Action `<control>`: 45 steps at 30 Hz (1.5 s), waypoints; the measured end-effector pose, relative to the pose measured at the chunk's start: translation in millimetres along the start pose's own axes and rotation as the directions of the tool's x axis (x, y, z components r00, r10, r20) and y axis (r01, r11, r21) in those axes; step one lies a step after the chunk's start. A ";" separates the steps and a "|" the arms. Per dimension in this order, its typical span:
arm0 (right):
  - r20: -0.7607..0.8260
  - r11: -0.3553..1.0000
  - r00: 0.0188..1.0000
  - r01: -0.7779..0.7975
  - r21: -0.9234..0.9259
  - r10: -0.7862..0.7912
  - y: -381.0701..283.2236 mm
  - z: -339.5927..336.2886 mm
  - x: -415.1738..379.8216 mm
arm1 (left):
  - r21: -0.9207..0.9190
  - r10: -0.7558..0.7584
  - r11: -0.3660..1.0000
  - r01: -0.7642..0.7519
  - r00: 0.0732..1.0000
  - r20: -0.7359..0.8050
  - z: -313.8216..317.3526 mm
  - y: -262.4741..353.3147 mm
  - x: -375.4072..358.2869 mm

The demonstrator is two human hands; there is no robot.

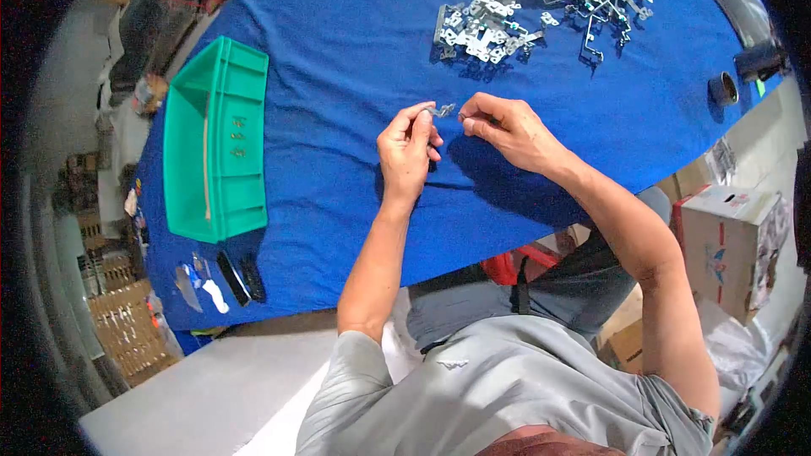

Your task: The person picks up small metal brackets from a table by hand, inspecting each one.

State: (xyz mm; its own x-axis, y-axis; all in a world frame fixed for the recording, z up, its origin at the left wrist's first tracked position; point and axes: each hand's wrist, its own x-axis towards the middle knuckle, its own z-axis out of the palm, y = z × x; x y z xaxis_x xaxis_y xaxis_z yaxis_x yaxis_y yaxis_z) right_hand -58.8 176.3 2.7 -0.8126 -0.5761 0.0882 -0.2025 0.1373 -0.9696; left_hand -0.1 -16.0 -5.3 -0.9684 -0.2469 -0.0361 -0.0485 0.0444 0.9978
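Note:
My left hand (405, 154) is closed in a pinch on a small metal bracket (445, 110), whose free end sticks out to the right past the fingertips. Close to that end, my right hand (519, 133) has its thumb and index finger pressed together. Whatever those fingertips hold, if anything, is too small to make out. A narrow gap shows between the bracket and the right fingertips. Both hands are just above the blue cloth (338, 51) on the table. Beyond them lies a heap of loose metal brackets (498, 29).
A green plastic crate (245, 218) stands on the left of the table. Near the front left corner lie a black object (234, 277) and a white one (215, 295). A dark tape roll (723, 89) sits by the right edge. A cardboard box (718, 241) stands at right.

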 end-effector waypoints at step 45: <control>0.047 0.980 0.984 -0.165 -0.110 0.171 -7.9 -5.0 -1.5 | 0.248 0.261 0.929 -0.273 0.962 0.083 -3.2 1.1 -3.6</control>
State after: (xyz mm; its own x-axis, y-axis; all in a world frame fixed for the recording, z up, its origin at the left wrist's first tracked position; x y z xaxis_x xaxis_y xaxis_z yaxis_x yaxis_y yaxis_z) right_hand -58.7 180.1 11.4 -0.8088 -0.5812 -0.0896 -0.1243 0.3179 -0.9399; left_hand 4.1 -18.2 -3.9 -0.9644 -0.1455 0.2207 0.1587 0.3488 0.9236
